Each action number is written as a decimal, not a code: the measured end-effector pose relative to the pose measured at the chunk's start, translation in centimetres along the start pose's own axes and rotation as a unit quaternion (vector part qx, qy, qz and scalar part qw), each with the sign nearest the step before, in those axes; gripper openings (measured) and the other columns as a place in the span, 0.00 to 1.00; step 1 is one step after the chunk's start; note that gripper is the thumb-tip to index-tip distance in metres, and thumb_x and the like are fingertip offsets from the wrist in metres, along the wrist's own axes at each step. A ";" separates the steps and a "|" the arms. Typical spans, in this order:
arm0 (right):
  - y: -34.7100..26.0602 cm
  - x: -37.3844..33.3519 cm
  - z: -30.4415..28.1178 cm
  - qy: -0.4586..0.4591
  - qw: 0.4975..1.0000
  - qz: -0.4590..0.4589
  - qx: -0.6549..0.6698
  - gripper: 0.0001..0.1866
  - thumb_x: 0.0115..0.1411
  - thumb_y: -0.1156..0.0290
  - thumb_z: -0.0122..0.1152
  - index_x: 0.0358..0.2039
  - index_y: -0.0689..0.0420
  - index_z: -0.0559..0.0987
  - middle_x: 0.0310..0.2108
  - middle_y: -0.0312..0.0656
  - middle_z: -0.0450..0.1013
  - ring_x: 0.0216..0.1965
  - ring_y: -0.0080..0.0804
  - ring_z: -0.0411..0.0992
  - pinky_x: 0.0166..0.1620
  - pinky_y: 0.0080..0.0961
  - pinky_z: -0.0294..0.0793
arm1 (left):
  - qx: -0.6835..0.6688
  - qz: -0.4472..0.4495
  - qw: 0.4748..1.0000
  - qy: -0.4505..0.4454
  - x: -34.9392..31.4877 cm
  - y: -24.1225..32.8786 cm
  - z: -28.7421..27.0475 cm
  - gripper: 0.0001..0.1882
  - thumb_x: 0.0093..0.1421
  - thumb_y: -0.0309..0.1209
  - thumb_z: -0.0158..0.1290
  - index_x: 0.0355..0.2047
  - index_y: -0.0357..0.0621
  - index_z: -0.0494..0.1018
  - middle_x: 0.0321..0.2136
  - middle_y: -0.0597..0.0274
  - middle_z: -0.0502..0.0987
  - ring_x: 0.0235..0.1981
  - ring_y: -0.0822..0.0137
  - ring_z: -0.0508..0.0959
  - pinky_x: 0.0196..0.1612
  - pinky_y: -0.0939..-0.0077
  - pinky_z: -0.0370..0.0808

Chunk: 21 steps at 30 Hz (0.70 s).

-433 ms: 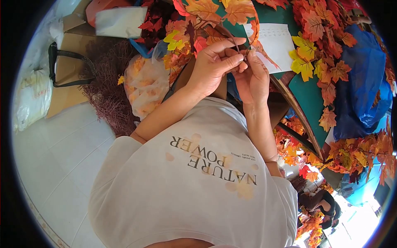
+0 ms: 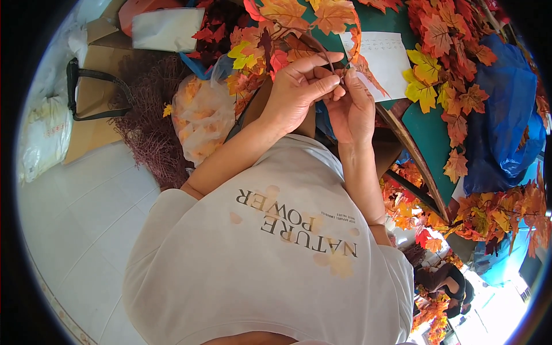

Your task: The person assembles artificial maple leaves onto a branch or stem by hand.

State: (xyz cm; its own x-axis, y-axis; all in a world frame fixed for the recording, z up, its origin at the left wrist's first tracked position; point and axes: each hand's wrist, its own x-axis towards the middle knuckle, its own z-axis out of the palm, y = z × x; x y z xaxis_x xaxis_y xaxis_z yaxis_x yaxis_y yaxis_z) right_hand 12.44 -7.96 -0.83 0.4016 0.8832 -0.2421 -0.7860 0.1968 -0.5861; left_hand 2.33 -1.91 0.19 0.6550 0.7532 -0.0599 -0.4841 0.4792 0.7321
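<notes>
A thin brown stem (image 2: 329,60) is held between the two hands. By the left hand (image 2: 293,95) it is pinched, with the thumb and forefinger brought together around it and the other fingers curled beneath. By the right hand (image 2: 352,109) its lower end is gripped between the thumb and the bent fingers; the fingertips of both hands are nearly met there, and the exact point of contact is too small to be made out.

Just beyond the left hand, an artificial maple-leaf garland (image 2: 284,16) in orange, yellow and red is spread. Beyond the right hand, a handwritten paper sheet (image 2: 386,54) is laid on a green tabletop (image 2: 424,129), which is bordered by a worn wooden edge (image 2: 422,164) to the right of that hand. Farther right, yellow maple leaves (image 2: 424,68) are seen near the paper, and a blue plastic bag (image 2: 500,115) is placed well apart from the hand.

To the left of the left hand, a translucent plastic bag (image 2: 201,118) is filled with orange pieces. Past it, a heap of purplish-brown twigs (image 2: 152,121) is piled beside a cardboard box (image 2: 95,95), over which a black strap (image 2: 103,75) is looped. Below both hands, a pale printed T-shirt (image 2: 259,299) is worn.
</notes>
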 end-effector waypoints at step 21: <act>0.7 -0.3 -0.1 0.035 0.997 -0.049 -0.050 0.08 0.62 0.69 0.52 0.32 0.60 0.76 0.27 0.35 0.72 0.25 0.19 0.65 0.33 0.20 0.67 | 0.029 0.024 0.999 0.004 0.0 -0.2 -0.1 0.18 0.55 0.19 0.53 0.48 0.35 0.69 0.25 0.66 0.71 0.27 0.77 0.73 0.32 0.84 0.72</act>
State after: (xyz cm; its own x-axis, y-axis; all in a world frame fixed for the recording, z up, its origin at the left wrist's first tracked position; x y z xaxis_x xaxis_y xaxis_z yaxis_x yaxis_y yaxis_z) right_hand 11.84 -8.14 -1.24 0.5080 0.8296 -0.2317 -0.6930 0.2338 -0.6820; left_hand 2.36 -1.99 -0.05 0.6262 0.7791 -0.0291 -0.4801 0.4148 0.7730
